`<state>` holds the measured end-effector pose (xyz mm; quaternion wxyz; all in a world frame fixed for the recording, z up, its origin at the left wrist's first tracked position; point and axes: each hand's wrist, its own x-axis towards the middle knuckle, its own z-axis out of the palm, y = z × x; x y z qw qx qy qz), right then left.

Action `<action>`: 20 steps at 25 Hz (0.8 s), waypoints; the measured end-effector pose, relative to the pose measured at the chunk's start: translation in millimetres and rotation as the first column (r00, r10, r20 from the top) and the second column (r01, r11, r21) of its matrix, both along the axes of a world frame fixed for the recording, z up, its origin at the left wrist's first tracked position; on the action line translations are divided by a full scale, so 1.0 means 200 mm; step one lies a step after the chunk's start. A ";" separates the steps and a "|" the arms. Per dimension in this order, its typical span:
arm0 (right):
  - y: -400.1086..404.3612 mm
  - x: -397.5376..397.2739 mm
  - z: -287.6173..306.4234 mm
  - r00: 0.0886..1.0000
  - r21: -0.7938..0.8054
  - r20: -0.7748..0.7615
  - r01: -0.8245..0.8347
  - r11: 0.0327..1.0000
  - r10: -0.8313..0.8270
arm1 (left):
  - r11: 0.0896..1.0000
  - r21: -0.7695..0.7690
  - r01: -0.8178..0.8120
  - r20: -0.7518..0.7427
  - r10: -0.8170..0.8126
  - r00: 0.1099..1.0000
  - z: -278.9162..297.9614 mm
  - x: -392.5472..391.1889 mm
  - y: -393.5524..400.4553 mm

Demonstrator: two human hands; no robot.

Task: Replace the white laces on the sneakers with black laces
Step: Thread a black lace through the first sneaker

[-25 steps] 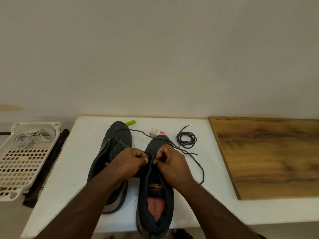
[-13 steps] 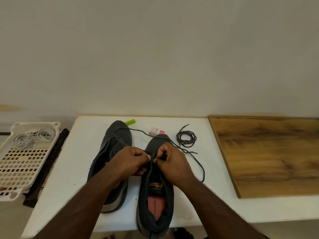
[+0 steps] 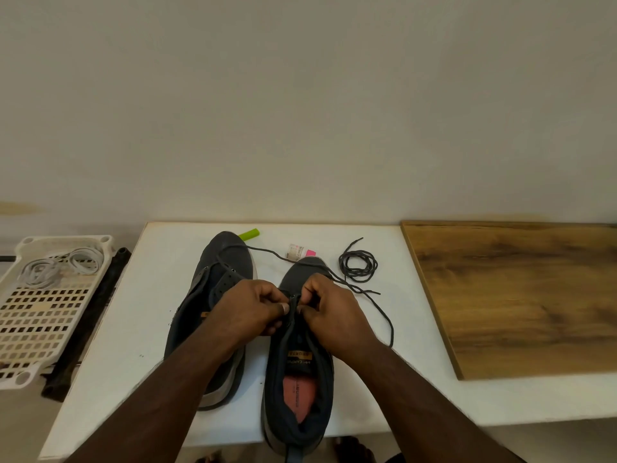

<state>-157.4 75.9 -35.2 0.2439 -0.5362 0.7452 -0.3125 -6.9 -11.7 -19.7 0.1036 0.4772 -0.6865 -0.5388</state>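
Two dark grey sneakers lie on the white table (image 3: pixel 434 389), toes pointing away from me. My left hand (image 3: pixel 253 307) and my right hand (image 3: pixel 329 310) meet over the eyelets of the right sneaker (image 3: pixel 300 396), fingers curled and pinching its upper and a black lace (image 3: pixel 377 307). That lace trails off to the right and also back over the left sneaker (image 3: pixel 220 272). A second black lace (image 3: pixel 358 265) lies coiled behind the right sneaker. White laces (image 3: pixel 60 265) sit in a basket on the left.
The white slotted basket (image 3: pixel 40 325) stands left of the table beside a black bar (image 3: pixel 90 315). A green tube (image 3: pixel 249 234) and a small pink-tipped label (image 3: pixel 300 251) lie near the table's back edge. A wooden board (image 3: pixel 521 295) covers the right.
Both hands stay over the right sneaker's eyelets, with only slight finger movement. The trailing lace has barely shifted.
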 end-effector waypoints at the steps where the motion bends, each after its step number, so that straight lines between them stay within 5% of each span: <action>1: 0.00 0.00 0.00 1.000 -0.001 -0.020 -0.018 1.000 0.018 | 1.000 0.007 -0.008 -0.008 0.008 1.000 0.00 0.00 0.00; 20: -0.01 0.00 -0.02 0.998 -0.033 0.058 0.024 0.999 -0.022 | 0.991 0.089 -0.102 0.025 0.100 0.995 0.01 -0.01 -0.01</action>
